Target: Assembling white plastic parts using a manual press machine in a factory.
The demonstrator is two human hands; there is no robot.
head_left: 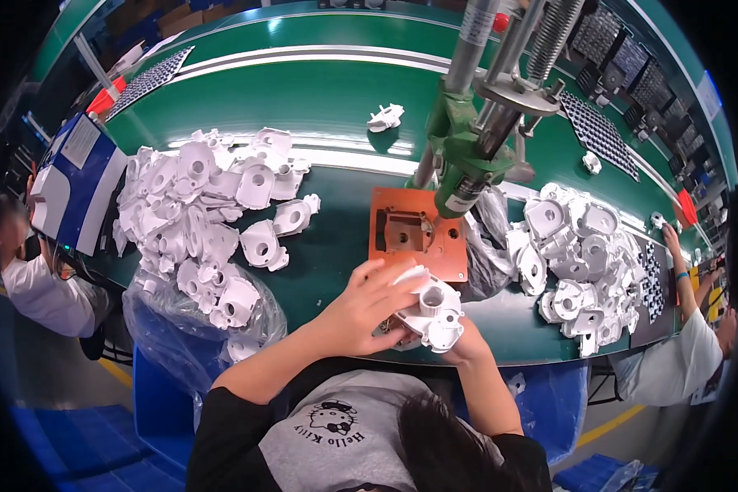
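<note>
While both hands met at the counter's (320, 107) near edge, the left hand (361, 316) curled over a white moulded plastic housing (430, 310), gripping it from above. The right hand (467, 340) cupped the same housing from below, mostly hidden. An orange metal fixture plate (418, 234) lay at twelve o'clock, beneath a green press (467, 164). Piles of white housings sat at ten (213, 205) and three o'clock (578, 254).

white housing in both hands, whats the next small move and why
Probably lift the white housing forward onto the orange fixture plate. Left hand and right hand hold it just short of the plate, which lies bare under the green press.
</note>
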